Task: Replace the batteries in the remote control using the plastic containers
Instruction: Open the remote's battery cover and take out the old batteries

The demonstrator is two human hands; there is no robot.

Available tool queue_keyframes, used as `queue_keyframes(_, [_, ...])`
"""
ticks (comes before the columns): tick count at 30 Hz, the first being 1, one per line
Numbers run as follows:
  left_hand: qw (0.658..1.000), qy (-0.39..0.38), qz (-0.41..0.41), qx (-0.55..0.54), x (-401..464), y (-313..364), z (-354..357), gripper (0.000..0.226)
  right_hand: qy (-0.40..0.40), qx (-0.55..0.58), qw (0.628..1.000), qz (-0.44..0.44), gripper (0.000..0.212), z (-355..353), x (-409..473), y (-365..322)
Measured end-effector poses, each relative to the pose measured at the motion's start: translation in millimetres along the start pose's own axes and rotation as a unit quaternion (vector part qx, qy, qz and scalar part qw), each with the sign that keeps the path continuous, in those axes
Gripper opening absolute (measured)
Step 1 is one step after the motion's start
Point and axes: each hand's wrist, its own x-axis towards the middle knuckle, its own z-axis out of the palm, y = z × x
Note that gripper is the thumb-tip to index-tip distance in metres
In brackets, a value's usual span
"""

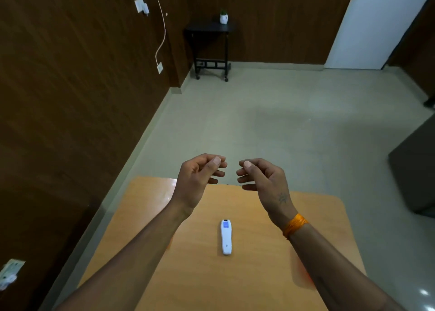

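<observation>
A white remote control (226, 237) lies lengthwise in the middle of the orange-brown table (193, 275), its small blue screen at the far end. My left hand (199, 179) and my right hand (263, 179) are raised above the table's far edge, palms facing each other, fingers loosely curled and apart. Neither hand holds anything. Both are well beyond the remote and not touching it. An orange thread band sits on my right wrist. No plastic containers or batteries can be seen; faint orange-red patches show beside both forearms, too hidden to identify.
Grey floor (282, 127) stretches beyond the table. Dark wood-panelled wall (70, 99) runs along the left with sockets and a hanging cable. A small black wheeled side table (209, 49) with a white pot stands at the back. A dark cabinet (414, 169) is at right.
</observation>
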Motion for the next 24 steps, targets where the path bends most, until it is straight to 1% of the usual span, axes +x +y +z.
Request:
queue_keyframes(6, [0.999,-0.035,-0.022,-0.004,16,-47,3,0.025,0.027,-0.008,0.999,0.026,0.02,4,3,42])
queue_keyframes(8, [0.998,-0.05,-0.029,-0.005,23,-72,5,0.028,0.038,-0.01,0.999,0.033,0.02,8,4,64])
queue_keyframes(10, [0.997,-0.064,-0.038,-0.004,29,-104,5,0.025,0.048,-0.017,0.998,0.04,0.02,12,5,93])
queue_keyframes(16, [0.995,-0.079,-0.065,0.01,38,-225,1,0.022,0.081,-0.018,0.994,0.074,0.02,32,9,207])
queue_keyframes(20, [0.993,-0.076,-0.085,0.008,34,-316,-1,0.032,0.086,-0.028,0.99,0.104,0.019,45,5,301])
queue_keyframes(24, [0.993,-0.071,-0.094,0.004,26,-397,7,0.031,0.094,-0.024,0.989,0.113,0.019,47,-3,382])
